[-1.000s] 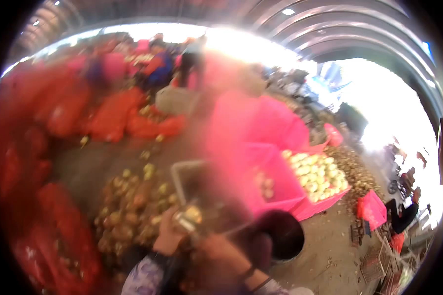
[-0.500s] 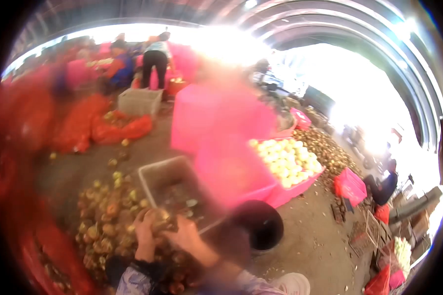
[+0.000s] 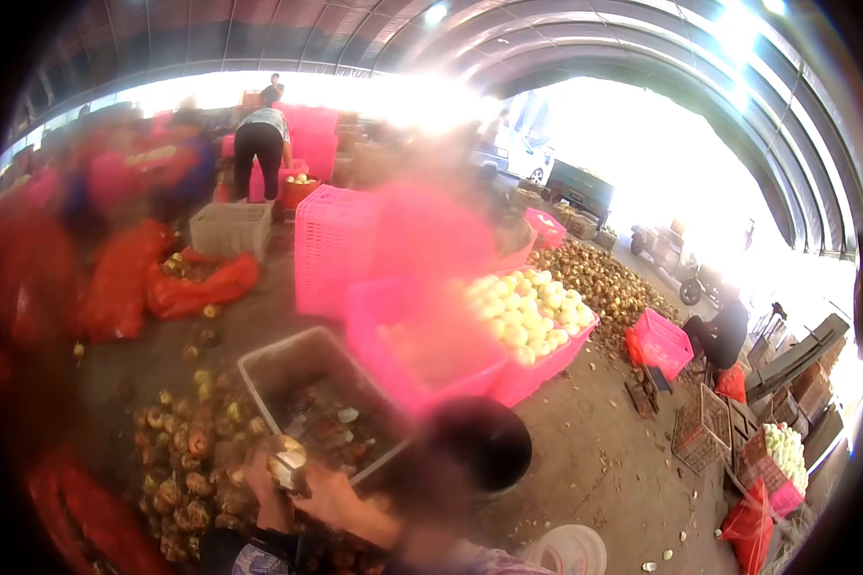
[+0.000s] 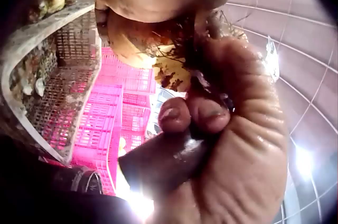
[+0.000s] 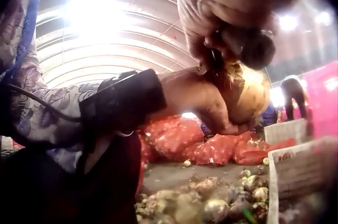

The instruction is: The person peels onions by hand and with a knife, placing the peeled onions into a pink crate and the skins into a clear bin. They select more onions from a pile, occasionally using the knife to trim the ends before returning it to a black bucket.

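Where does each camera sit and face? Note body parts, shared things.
Head: worn there, facing forward-down at an onion heap; left hand, right hand, sleeves show.
Left wrist: worn there, facing the held onion; both hands show.
Right wrist: worn there, facing that onion; both hands, left sleeve show.
Wrist views share the dark handle.

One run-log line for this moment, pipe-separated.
left hand: holds round pale-and-brown bulb | right hand: grips dark cylindrical tool handle beside bulb | nearby: rectangular, grimy pale-grey plastic crate

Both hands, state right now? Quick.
Left hand: closed, holding an onion.
Right hand: closed, gripping a dark tool handle.
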The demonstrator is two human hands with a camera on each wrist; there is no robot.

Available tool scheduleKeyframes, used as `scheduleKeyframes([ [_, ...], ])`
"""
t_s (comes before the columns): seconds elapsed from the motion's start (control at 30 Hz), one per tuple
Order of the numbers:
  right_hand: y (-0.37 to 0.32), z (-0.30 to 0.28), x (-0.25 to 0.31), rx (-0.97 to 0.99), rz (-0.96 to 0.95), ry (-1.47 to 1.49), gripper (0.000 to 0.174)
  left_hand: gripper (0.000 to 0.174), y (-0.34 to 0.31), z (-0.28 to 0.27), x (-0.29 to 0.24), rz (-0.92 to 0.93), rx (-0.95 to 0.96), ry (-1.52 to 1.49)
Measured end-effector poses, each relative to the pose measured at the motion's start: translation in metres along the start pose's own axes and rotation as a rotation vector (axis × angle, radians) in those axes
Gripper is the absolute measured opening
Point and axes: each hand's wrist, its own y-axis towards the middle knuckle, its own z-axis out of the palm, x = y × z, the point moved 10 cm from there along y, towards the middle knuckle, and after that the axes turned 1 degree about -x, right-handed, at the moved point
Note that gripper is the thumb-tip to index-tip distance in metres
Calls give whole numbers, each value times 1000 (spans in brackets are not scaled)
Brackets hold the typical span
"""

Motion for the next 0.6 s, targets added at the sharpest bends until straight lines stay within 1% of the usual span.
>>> scheduleKeyframes([
  [0.03,-1,2,-1,-23,-27,79,46,23,-3,7,-7,1,2,-2],
  [0.1,4,-11,6,-64,-42,88,44,24,-26,25,-2,-357,-122,-423],
  [0.13,8,-17,8,-80,-67,53,42,26,-29,37,-9,-399,-53,-515],
  [0.17,12,-22,10,-97,-92,17,40,26,-28,36,-5,-399,-51,-516],
  [0.2,18,-40,23,-208,-245,4,34,27,-26,29,7,-416,-68,-560],
  [0.23,25,-48,23,-211,-246,1,34,27,-23,21,21,-431,-84,-604],
  [0.27,30,-60,32,-221,-303,-60,33,42,-18,15,35,-452,15,-592],
  [0.3,34,-71,40,-230,-359,-120,33,42,-25,28,17,-452,18,-593],
  [0.33,39,-81,42,-228,-393,-113,32,53,-34,48,-8,-401,123,-562],
  [0.37,43,-88,44,-230,-394,-116,32,65,-42,66,-36,-349,226,-531],
  [0.4,45,-95,46,-254,-398,-95,31,85,-45,78,-47,-343,332,-483],
  [0.43,45,-100,48,-278,-401,-75,31,85,-46,80,-58,-344,333,-483],
  [0.5,47,-97,44,-240,-382,-77,30,89,-59,103,-73,-388,573,-356],
  [0.53,46,-97,45,-232,-384,-71,30,96,-52,94,-54,-407,577,-274],
  [0.57,45,-97,46,-225,-385,-64,29,96,-54,96,-55,-408,578,-274],
  [0.6,45,-96,45,-226,-384,-64,29,101,-56,96,-57,-394,568,-182],
])
